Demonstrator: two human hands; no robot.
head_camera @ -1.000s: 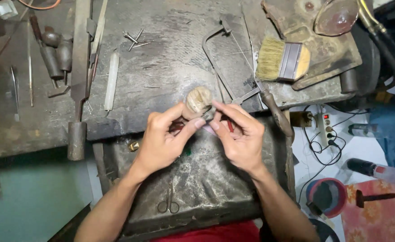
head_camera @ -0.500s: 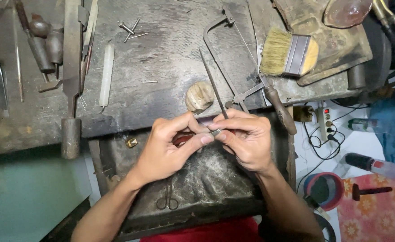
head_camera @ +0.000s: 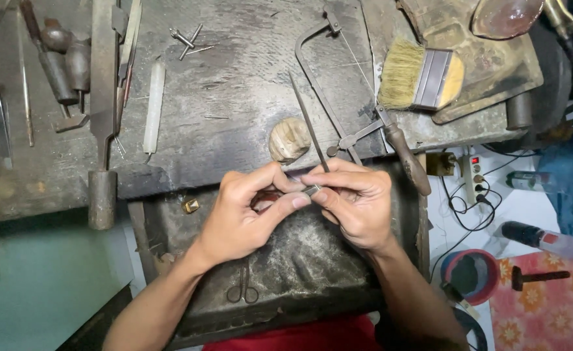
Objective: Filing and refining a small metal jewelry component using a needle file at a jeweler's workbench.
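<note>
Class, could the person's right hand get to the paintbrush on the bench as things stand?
Probably yes, once freed. The right hand now pinches a thin file and a small metal piece with the left hand. The paintbrush lies uncovered, with only the saw lying flat between.

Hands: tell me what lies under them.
Under the left hand and right hand lies a grey tray holding small scissors. The tray part directly beneath the hands is covered.
</note>
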